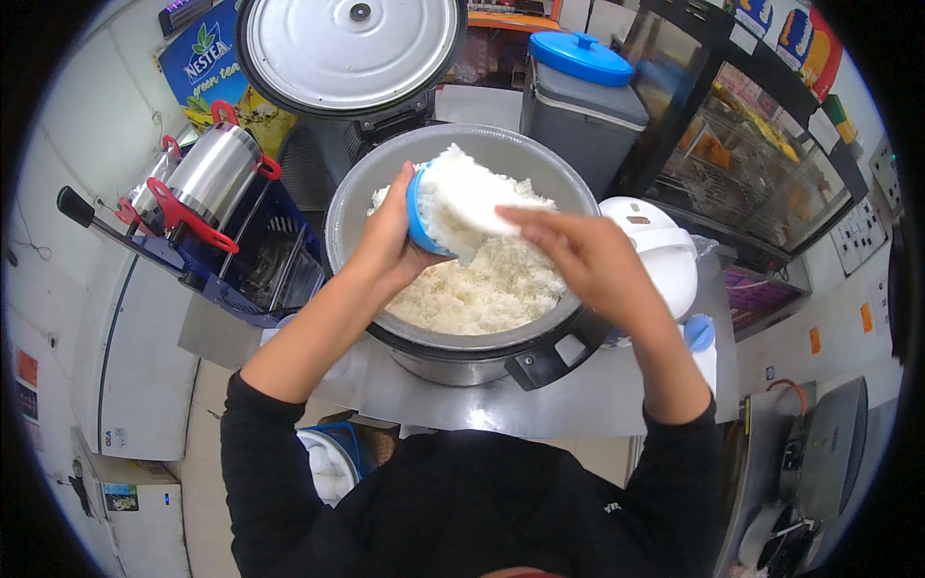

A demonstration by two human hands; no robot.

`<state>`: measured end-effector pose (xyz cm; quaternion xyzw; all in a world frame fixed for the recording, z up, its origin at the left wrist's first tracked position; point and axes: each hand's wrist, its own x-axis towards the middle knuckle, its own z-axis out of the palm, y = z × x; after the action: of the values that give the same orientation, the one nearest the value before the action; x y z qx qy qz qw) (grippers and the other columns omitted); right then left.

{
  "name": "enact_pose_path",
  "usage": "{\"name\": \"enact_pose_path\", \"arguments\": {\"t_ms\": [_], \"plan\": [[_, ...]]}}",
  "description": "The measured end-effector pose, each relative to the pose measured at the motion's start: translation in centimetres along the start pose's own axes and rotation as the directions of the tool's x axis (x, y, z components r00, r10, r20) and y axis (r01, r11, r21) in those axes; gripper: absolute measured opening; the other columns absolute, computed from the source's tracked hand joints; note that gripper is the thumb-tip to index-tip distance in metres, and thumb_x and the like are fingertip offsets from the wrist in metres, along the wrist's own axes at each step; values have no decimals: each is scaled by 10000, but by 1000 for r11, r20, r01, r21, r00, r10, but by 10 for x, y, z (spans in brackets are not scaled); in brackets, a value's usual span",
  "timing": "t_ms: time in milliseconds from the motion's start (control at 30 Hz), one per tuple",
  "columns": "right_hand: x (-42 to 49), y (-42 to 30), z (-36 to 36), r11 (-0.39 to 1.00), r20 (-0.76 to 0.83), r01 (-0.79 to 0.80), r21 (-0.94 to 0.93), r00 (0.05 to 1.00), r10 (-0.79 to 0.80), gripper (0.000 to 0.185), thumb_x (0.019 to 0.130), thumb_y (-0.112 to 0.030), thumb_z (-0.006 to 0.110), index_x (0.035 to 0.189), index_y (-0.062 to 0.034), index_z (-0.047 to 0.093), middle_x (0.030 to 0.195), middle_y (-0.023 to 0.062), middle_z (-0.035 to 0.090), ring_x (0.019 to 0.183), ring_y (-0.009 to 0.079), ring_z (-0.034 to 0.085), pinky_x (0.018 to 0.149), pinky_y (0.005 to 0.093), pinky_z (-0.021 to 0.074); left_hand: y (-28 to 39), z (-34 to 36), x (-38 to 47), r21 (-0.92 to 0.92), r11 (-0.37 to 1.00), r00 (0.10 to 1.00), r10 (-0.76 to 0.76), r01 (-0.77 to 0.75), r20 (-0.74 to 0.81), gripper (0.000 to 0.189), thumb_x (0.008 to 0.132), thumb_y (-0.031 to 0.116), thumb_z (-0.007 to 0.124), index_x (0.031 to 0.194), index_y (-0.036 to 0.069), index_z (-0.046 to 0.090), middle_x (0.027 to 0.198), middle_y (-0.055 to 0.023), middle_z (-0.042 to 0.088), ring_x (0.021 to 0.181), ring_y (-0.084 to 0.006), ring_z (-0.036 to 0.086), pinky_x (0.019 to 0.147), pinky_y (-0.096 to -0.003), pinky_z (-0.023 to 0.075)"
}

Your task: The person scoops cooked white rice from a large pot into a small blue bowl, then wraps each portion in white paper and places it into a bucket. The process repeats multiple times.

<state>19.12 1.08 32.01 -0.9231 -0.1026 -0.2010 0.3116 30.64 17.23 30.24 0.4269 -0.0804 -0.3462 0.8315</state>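
My left hand (394,235) grips a small blue bowl (417,209), tilted on its side and heaped with white rice. In my right hand (578,260) is a white rice paddle (483,204), its blade against the rice at the bowl's mouth. Both hands are above the large round pot (462,337) of a rice cooker, which holds a mass of cooked rice (480,296). The cooker's round metal lid (347,54) stands raised at the back. My fingers hide part of the bowl and the paddle's handle.
A cup sealing machine (238,246) stands at the left. Behind the cooker is a grey container with a blue lid (582,58); right of that, a glass display case (744,152). A white lidded container (650,253) sits close to the pot's right side on the steel table (448,404).
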Motion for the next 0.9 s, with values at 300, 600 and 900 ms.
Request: {"name": "enact_pose_path", "arguments": {"t_ms": [300,600,900], "plan": [[-13,-9,-12,931,-92,-42,-362,996,9,277,863,-260,582,1135,-261,632,658,72,595,614,236,588,558,355,446,-3,0,1,132,991,995,5,8,-99,511,952,435,382,1289,51,397,1217,-137,522,1081,-253,567,875,-493,491],[-19,-4,0,875,-80,44,-482,992,-94,278,839,-268,612,1115,-294,633,603,41,517,540,210,556,471,335,421,-4,-8,0,65,998,1000,8,-7,-21,510,950,446,370,1281,61,417,1232,-131,518,1091,-261,561,872,-490,492],[-27,12,6,949,-155,77,-305,979,-130,281,863,-272,579,1141,-271,619,629,59,507,547,235,552,484,353,420,3,2,2,35,999,996,-2,-2,90,465,935,409,389,1251,83,491,1196,-82,579,1069,-224,582,881,-410,497]]}}
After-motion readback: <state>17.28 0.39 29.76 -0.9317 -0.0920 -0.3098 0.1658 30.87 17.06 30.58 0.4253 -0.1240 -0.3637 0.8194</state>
